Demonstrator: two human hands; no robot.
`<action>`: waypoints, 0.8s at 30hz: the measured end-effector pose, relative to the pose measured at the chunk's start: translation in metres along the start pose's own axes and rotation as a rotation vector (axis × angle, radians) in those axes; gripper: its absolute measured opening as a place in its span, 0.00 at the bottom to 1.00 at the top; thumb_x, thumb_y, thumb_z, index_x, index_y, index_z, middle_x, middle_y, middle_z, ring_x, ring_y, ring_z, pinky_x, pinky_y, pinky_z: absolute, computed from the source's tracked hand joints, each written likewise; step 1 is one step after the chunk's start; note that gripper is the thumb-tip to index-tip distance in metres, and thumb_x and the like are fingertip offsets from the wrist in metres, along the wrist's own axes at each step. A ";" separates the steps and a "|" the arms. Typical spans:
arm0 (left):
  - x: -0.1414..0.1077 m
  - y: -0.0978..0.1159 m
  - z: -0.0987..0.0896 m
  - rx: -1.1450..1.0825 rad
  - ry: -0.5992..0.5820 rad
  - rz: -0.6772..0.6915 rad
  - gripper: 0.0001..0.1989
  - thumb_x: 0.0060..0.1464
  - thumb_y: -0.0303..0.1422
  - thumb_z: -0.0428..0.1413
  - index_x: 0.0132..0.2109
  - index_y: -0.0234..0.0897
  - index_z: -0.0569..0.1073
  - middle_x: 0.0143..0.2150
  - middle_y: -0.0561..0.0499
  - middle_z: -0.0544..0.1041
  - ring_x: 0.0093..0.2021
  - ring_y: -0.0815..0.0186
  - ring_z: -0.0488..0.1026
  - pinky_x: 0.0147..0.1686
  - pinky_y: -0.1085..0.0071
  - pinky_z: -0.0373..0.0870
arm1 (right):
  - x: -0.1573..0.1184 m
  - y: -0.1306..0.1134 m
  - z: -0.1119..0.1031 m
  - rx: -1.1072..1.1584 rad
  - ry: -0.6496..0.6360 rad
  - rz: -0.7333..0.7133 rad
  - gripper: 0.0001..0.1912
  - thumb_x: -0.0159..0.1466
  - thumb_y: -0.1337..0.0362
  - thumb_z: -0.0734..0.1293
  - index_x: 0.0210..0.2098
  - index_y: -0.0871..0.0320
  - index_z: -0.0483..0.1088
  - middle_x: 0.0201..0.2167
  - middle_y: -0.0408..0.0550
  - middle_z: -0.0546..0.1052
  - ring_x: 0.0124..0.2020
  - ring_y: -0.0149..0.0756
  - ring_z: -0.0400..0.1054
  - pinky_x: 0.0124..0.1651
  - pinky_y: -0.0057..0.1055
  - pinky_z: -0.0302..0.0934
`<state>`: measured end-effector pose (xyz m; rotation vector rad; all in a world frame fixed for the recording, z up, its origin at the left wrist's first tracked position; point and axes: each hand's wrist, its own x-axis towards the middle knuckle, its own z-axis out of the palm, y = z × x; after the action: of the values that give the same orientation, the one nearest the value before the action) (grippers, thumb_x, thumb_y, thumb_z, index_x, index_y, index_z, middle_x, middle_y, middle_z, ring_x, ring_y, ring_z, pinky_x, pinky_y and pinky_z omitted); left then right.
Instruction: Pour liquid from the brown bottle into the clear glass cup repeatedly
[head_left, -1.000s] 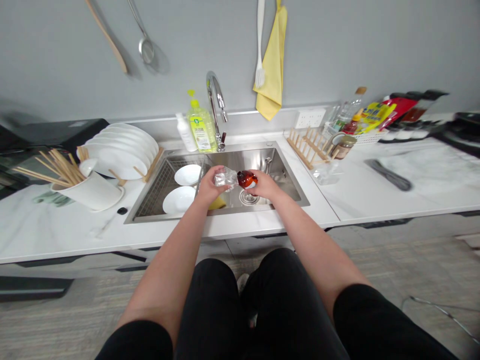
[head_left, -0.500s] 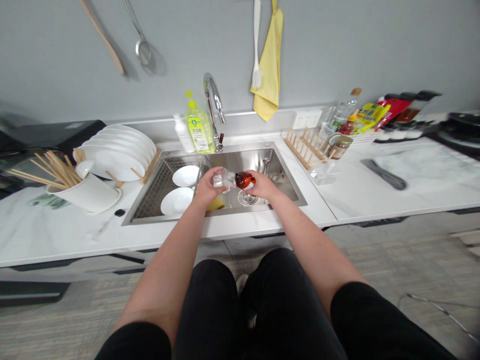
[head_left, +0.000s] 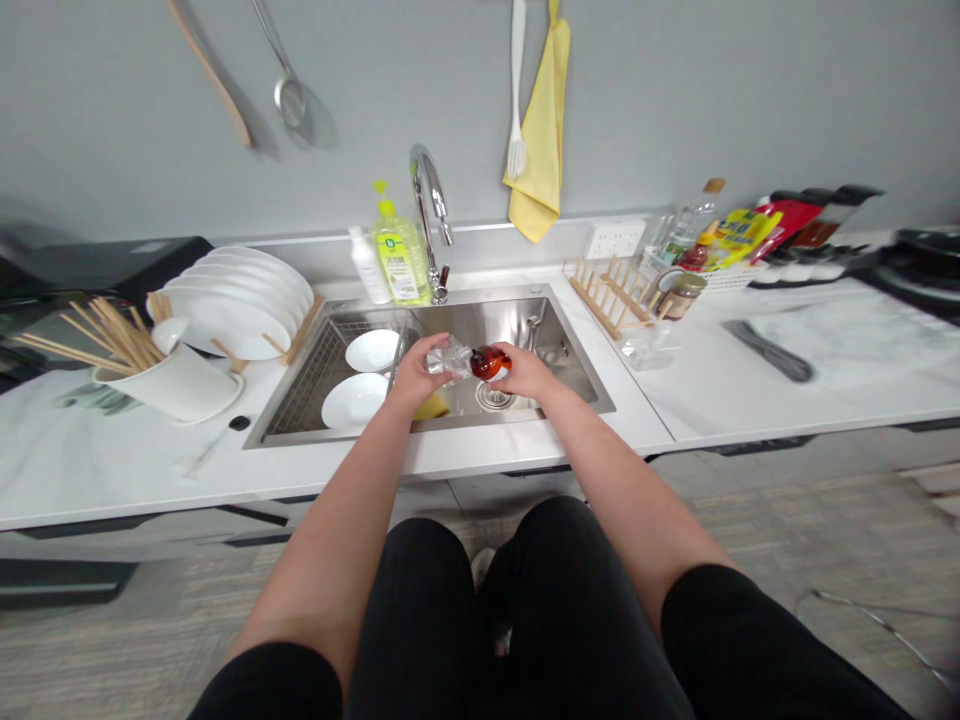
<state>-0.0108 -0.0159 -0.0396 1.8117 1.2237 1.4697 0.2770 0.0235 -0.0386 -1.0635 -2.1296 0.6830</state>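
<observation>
Over the sink (head_left: 592, 385), my left hand (head_left: 415, 380) is closed around a clear, see-through container (head_left: 450, 360), its exact kind hard to make out. My right hand (head_left: 527, 372) grips a small amber bottle (head_left: 489, 363) with a dark top and a pale label. The bottle lies tilted on its side, its dark top pointing left at the clear container; whether the two touch I cannot tell. Below my left hand a bit of yellow cloth (head_left: 433, 406) shows in the basin. Two white bowls (head_left: 355, 402) sit in the wire basket (head_left: 294, 385) at the sink's left.
Behind the sink rise the faucet (head_left: 427, 215), a dish soap bottle (head_left: 399, 258) and a white bottle (head_left: 367, 265). To the left stand a rack of white plates (head_left: 232, 300) and a chopstick holder (head_left: 176, 385). A wooden rack (head_left: 615, 295) and a jar (head_left: 682, 296) are at right.
Both hands keep nearly the same place over the sink, still holding the clear container and the amber bottle. The camera view has shifted very slightly.
</observation>
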 end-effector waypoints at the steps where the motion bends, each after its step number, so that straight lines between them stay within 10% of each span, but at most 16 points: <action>1: 0.000 0.000 0.000 0.004 -0.002 0.008 0.41 0.45 0.38 0.78 0.67 0.41 0.80 0.60 0.41 0.83 0.62 0.48 0.81 0.69 0.47 0.76 | 0.000 0.000 0.000 0.002 0.000 0.003 0.42 0.53 0.64 0.86 0.66 0.50 0.77 0.57 0.47 0.86 0.55 0.49 0.82 0.63 0.44 0.73; 24: 0.001 -0.004 0.003 -0.047 0.042 -0.020 0.38 0.42 0.35 0.77 0.61 0.40 0.79 0.61 0.41 0.82 0.63 0.47 0.80 0.67 0.47 0.77 | 0.000 0.002 0.001 0.021 0.000 0.015 0.43 0.52 0.65 0.87 0.66 0.51 0.77 0.58 0.49 0.86 0.56 0.51 0.82 0.65 0.45 0.72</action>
<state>-0.0096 -0.0132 -0.0432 1.7416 1.2138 1.5197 0.2771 0.0245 -0.0402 -1.0684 -2.1119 0.7111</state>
